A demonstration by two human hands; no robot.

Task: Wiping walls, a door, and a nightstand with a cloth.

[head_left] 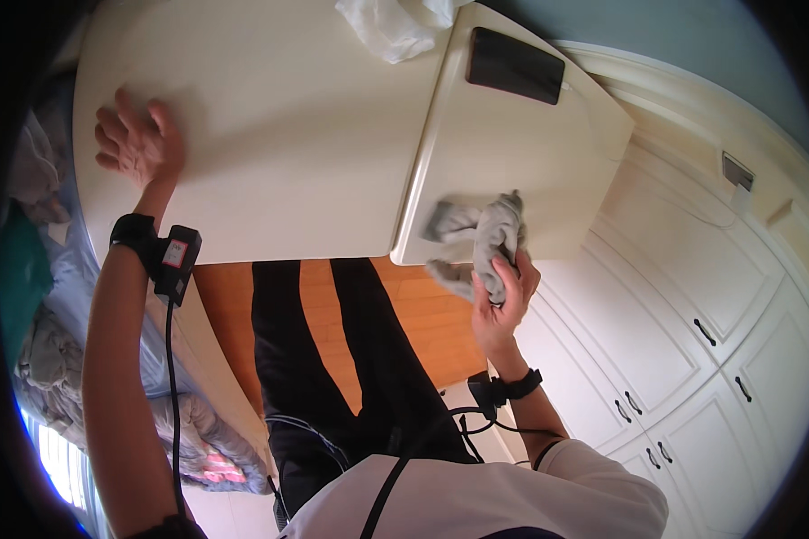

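My right hand [505,292] is closed around a bunched grey cloth [497,235] at the front right of the cream table [279,135]. The cloth is soft, with darker patches and several narrow, sock-like ends; one end hangs beyond the table's front edge. Motion blurs it slightly, and its exact kind is not clear. Toward the table's left edge is my left hand [139,139], fingers spread and nothing in it. Whether that hand rests on the tabletop or is just above it, I cannot tell.
A black phone [515,66] with a white cable lies at the back right of the table. White crumpled plastic [391,27] sits at the back. White cabinets [665,296] stand to the right, and bedding [58,359] is at the left. Cables run from both wrists.
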